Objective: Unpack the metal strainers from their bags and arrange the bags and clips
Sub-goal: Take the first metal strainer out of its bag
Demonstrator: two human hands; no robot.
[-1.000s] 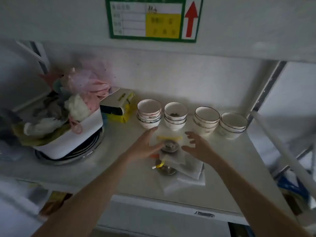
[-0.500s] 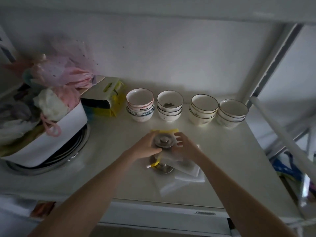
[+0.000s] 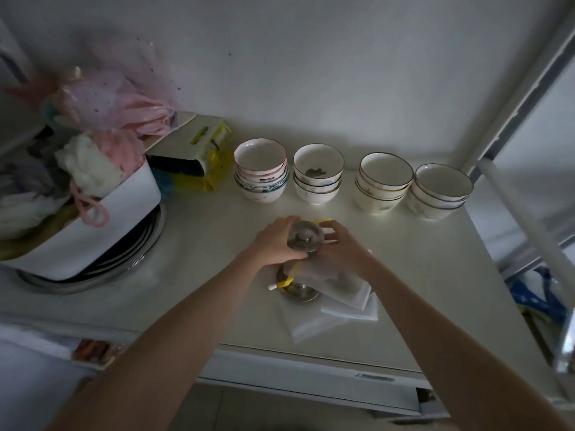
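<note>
A round metal strainer (image 3: 304, 239) in a clear bag with a yellow top strip (image 3: 322, 220) is held between both hands above the white counter (image 3: 217, 244). My left hand (image 3: 275, 242) grips its left side and my right hand (image 3: 340, 248) holds its right side and the bag. Just below them a second metal strainer (image 3: 298, 290) lies on the counter with a yellow clip (image 3: 284, 283) at its left. Flat white bags (image 3: 345, 301) lie under and right of it.
Several stacks of bowls (image 3: 382, 181) line the back of the counter. A white tub (image 3: 102, 219) stuffed with plastic bags sits on metal pans at the left, with a yellow and white box (image 3: 199, 154) behind it. A metal rack post (image 3: 510, 98) stands at the right.
Both hands came together from apart and closed on the bagged strainer, which now sits slightly lifted between them. The camera view tilted downward.
</note>
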